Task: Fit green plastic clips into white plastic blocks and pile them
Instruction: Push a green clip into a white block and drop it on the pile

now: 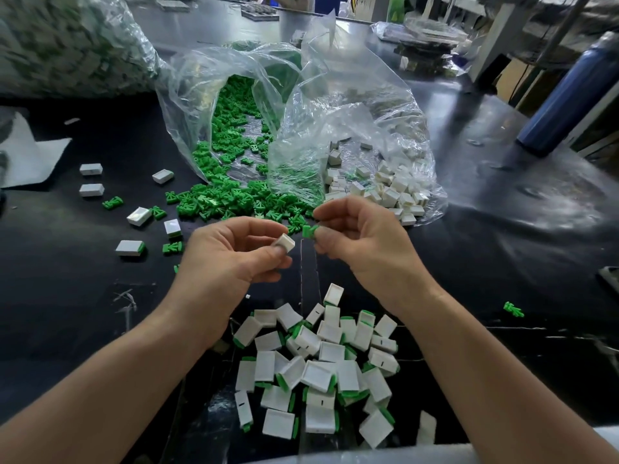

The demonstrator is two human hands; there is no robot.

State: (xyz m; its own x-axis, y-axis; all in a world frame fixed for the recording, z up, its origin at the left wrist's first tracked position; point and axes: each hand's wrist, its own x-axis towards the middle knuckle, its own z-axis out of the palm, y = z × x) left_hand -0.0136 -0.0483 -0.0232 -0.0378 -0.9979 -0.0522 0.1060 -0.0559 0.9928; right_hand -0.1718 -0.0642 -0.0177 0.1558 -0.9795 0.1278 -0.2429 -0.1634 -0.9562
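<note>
surface (502,229): dark and glossy; loose clips and blocks scattered on its left part.
clip bag (187,95): clear plastic, mouth toward us, green clips spilling out onto the surface.
block bag (335,128): clear, just right of the clip bag, white blocks at its open end.
pile (321,366): fitted blocks with green edges showing, heaped near us between the forearms.
left hand (231,259): pinches one block between thumb and fingertips, raised above the surface.
right hand (361,239): pinches one clip between thumb and forefinger. Risk, our judgement: the grip is at the clip's far end, so a skewed push could jam it at the rim or flick it out of the fingers.
block (284,243): rimmed open face turned up and toward the right hand; long axis looks to run lower left to upper right. Risk: if that face tilts off line, the clip would meet the wall, not the opening.
clip (308,231): free end points left at the block, a small gap between them; long axis roughly left-right, rear part hidden by fingers.
</note>
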